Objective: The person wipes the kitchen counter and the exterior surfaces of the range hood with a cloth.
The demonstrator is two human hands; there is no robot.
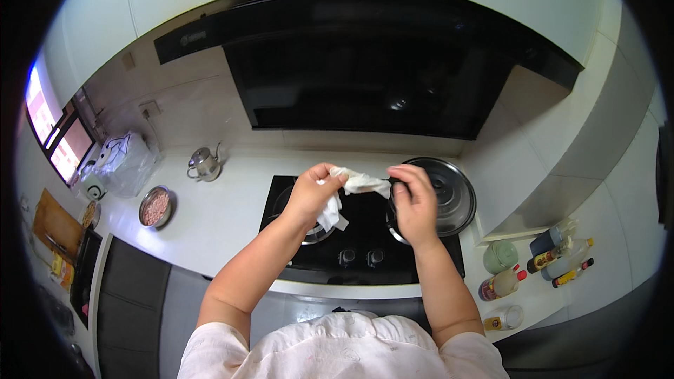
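Observation:
My left hand (310, 189) pinches a crumpled white tissue or thin cloth (363, 183) between thumb and fingers. Part of it hangs below that hand, and a twisted end reaches to the right. Close to this end is my right hand (416, 200), slightly blurred, its thumb and fingers apart with nothing plainly between them. Both hands are raised over a black gas hob (363, 226) with two control knobs. Behind my right hand, a pot with a dark glass lid (450, 200) stands on the right burner, partly hidden.
A black range hood (368, 63) overhangs the hob. Left on the white counter (221, 210) are a glass teapot (204, 164), a metal bowl of pinkish chopped meat (156, 207) and a clear plastic bag (126, 163). Several bottles (500, 284) and a green jar (500, 257) stand at right.

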